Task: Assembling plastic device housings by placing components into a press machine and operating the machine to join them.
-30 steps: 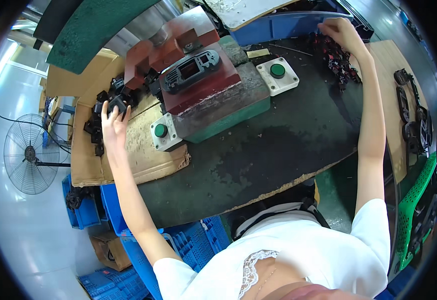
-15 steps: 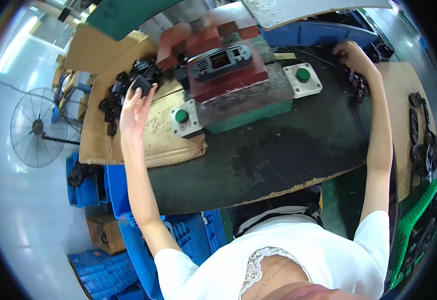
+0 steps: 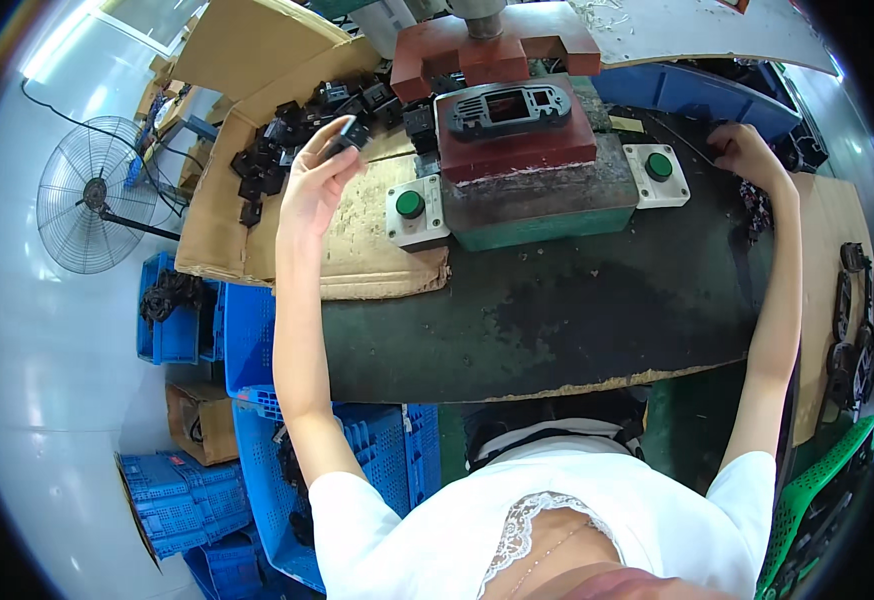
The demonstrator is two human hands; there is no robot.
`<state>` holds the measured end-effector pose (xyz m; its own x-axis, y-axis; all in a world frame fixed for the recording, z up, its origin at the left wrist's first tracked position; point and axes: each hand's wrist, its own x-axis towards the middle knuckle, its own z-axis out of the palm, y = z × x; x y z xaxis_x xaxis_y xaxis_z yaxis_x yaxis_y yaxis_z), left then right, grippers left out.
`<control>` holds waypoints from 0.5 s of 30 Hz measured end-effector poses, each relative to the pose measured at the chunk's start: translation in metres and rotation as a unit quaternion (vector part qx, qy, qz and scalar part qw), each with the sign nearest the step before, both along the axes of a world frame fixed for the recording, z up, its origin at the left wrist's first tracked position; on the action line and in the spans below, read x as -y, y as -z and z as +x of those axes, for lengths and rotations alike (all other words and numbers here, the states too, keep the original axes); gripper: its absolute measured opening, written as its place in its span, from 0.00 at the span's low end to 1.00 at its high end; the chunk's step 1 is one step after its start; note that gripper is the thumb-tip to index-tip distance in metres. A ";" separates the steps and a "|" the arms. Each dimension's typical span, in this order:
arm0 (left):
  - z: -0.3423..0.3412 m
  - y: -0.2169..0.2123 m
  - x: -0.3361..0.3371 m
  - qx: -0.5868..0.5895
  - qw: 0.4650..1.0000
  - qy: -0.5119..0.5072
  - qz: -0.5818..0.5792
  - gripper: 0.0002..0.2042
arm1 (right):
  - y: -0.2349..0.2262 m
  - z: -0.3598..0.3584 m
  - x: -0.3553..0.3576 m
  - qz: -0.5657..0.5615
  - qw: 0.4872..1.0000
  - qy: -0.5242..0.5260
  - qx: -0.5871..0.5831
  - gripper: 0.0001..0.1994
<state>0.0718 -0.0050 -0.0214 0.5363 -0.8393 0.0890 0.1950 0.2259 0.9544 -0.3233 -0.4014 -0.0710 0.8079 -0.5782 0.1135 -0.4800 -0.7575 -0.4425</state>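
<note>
My left hand [image 3: 317, 185] is raised over the cardboard at the left, its fingers closed on a small black plastic part [image 3: 347, 140]. Just beyond it, a cardboard box [image 3: 202, 235] holds several similar black parts [image 3: 275, 140]. On the far right of the bench, my right hand [image 3: 749, 158] has its fingers curled close to the dark surface, beside a thin rod [image 3: 682, 138]. What those fingertips hold, if anything, is hidden. Between my hands, a black oblong plastic panel [image 3: 509, 108] with cutouts lies on the dark red block [image 3: 517, 155] of a press.
Two green push buttons [image 3: 410, 205] on pale housings flank the press base. The red upper press head [image 3: 497, 45] hangs behind the panel. A blue bin [image 3: 692, 97] stands beyond my right hand. Blue crates [image 3: 367, 465] sit below left; a green basket [image 3: 822, 470] is at right.
The whole view has shifted, moving the press rightward in the picture. My left hand still holds the black part, now turned a little. My right hand has drawn slightly nearer to me.
</note>
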 end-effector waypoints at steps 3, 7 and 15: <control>-0.014 -0.014 0.000 0.157 0.965 -0.069 0.201 0.17 | -0.008 0.008 -0.011 0.023 0.999 -0.012 -0.021 0.16; -0.023 -0.020 0.007 0.364 0.882 -0.196 0.228 0.20 | -0.001 0.011 -0.005 0.039 0.998 -0.020 -0.034 0.15; -0.048 -0.008 0.052 0.256 0.966 -0.041 0.003 0.21 | -0.007 0.008 -0.014 0.077 0.995 -0.060 0.012 0.16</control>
